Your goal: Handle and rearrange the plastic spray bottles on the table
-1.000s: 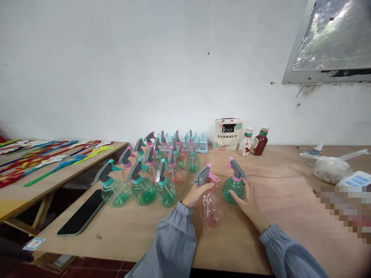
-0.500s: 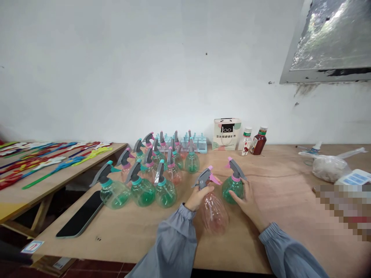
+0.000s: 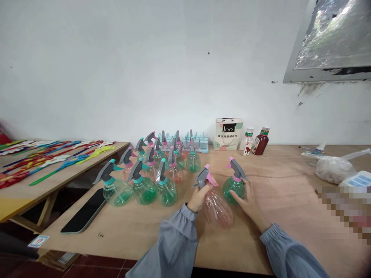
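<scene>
My left hand (image 3: 200, 196) is closed around the neck of a pink spray bottle (image 3: 219, 210) with a grey and pink head; the bottle tilts, its base toward the right. Just right of it, a green spray bottle (image 3: 233, 188) with a pink collar stands upright on the table, and my right hand (image 3: 245, 197) is wrapped round its right side. Several green and pink spray bottles stand grouped to the left, among them a green one (image 3: 166, 192) with a turquoise collar at the front.
A black phone (image 3: 84, 212) lies at the table's left. Along the wall stand a blue rack (image 3: 204, 144), a paper bag (image 3: 228, 135), a white bottle (image 3: 247, 143) and a dark red bottle (image 3: 261, 143). A plastic bag (image 3: 333, 169) lies right. Colourful strips (image 3: 62, 162) cover the left table.
The pink bottle in my left hand has tilted further, its base swinging right and slightly up. The camera view has shifted a little. My right hand still holds the green bottle.
</scene>
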Demonstrator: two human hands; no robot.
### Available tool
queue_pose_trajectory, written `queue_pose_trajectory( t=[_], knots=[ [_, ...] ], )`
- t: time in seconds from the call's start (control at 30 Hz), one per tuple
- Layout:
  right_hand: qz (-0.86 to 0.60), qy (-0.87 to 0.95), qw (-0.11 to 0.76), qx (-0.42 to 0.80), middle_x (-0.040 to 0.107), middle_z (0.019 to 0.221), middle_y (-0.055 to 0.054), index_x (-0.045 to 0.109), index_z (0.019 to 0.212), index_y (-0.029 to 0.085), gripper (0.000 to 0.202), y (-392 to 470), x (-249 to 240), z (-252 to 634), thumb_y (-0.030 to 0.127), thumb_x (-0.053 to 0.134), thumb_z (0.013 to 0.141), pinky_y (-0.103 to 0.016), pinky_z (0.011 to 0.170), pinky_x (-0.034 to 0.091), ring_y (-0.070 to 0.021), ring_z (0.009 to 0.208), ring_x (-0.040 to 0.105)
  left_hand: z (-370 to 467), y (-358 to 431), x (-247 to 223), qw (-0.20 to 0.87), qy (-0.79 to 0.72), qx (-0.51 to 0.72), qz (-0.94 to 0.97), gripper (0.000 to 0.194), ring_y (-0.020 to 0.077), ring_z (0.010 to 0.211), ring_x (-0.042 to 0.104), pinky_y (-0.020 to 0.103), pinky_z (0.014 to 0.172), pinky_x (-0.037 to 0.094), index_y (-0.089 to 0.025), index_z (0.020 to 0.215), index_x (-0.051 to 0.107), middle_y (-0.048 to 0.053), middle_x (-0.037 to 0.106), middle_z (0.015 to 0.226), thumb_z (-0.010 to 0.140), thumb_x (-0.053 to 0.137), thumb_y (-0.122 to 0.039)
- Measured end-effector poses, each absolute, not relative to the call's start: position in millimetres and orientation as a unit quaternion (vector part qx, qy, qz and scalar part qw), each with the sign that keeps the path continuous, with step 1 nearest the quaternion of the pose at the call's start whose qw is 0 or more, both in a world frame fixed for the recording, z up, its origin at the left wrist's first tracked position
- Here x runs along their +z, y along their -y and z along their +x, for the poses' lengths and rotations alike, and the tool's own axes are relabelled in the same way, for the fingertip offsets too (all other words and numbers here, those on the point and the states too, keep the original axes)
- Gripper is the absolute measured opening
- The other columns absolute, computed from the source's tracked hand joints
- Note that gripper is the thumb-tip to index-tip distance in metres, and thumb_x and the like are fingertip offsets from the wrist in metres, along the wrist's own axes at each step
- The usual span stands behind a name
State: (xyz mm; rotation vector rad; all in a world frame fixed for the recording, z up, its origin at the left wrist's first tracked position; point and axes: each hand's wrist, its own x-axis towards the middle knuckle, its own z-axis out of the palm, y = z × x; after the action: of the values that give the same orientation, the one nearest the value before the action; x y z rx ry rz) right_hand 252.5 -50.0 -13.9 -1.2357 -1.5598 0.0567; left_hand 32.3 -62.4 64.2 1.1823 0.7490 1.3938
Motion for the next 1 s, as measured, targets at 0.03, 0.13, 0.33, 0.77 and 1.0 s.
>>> queue_pose_trajectory(
  t=[0.03,0.13,0.33,0.77,1.0],
  knots=[
    [-0.519,0.660,0.543,0.025,0.056,0.117,-0.012,0.051,0.125,0.023,0.057,50.0,-13.9,252.7,0.057,0.064,0.081,-0.053,0.101,0.045,-0.0327,0.116,0.053,31.6,60.8,63.3,0.543,-0.323,0.602,0.489,0.026,0.0186,0.071,0.063,0.035,0.076,0.053,-0.019,0.071,0.065,0.002,0.064,0.069,0.064,0.073,-0.043],
    [-0.515,0.661,0.546,0.023,0.057,0.118,-0.012,0.051,0.125,0.022,0.057,49.4,-13.7,253.1,0.057,0.064,0.081,-0.054,0.101,0.045,-0.0326,0.115,0.054,28.3,57.8,65.8,0.534,-0.305,0.603,0.508,0.025,0.0192,0.074,0.063,0.036,0.079,0.053,-0.019,0.072,0.065,0.003,0.066,0.076,0.066,0.070,-0.043],
    [-0.518,0.657,0.547,0.031,0.057,0.117,-0.012,0.051,0.124,0.022,0.059,48.4,-12.9,252.1,0.060,0.063,0.080,-0.054,0.101,0.046,-0.0327,0.115,0.055,23.8,63.0,78.8,0.507,-0.230,0.536,0.635,0.033,0.0277,0.110,0.063,0.045,0.109,0.040,-0.020,0.096,0.072,0.009,0.071,0.106,0.076,0.069,-0.046],
    [-0.519,0.656,0.546,0.041,0.055,0.119,-0.012,0.050,0.127,0.022,0.061,49.1,-13.9,253.2,0.061,0.063,0.081,-0.054,0.103,0.044,-0.0328,0.118,0.053,12.6,43.1,65.4,0.199,-0.404,0.616,0.646,0.031,0.0187,0.084,0.060,0.036,0.086,0.049,-0.021,0.102,0.066,0.002,0.064,0.084,0.077,0.069,-0.039],
    [-0.525,0.644,0.552,0.068,0.054,0.119,-0.012,0.049,0.125,0.023,0.064,50.2,-17.2,251.6,0.064,0.065,0.078,-0.056,0.103,0.042,-0.0333,0.117,0.052,0.2,21.8,62.6,0.072,-0.468,0.621,0.625,0.033,0.0183,0.080,0.063,0.034,0.080,0.050,-0.019,0.108,0.061,0.006,0.066,0.095,0.079,0.065,-0.034]
  ],
)
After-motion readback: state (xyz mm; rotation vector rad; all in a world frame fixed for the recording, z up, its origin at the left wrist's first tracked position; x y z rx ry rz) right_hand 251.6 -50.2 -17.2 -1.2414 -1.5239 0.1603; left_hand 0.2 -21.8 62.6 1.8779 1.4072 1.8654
